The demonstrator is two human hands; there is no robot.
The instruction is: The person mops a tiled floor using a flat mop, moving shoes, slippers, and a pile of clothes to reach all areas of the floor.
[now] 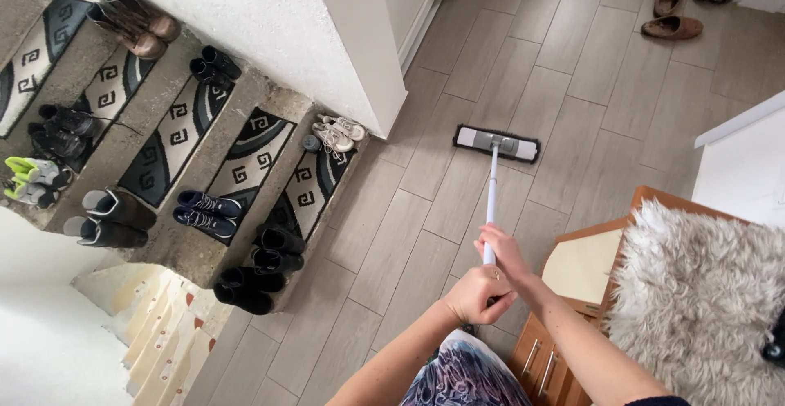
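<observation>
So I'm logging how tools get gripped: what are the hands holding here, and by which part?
Both hands hold a flat mop by the upper end of its pole: the left hand lower, nearer the body, and the right hand just above it.

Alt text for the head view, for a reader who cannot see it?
Both hands, left hand below right hand, grip a flat mop on a grey tile floor. Shoes line carpeted stairs at left.

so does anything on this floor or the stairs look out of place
Nothing is spilled or damaged. The only stray item is the pair of brown slippers, loose on the tiled floor, one angled away from the other, while the other shoes sit paired along the stairs. Both hands hold the mop.
</observation>
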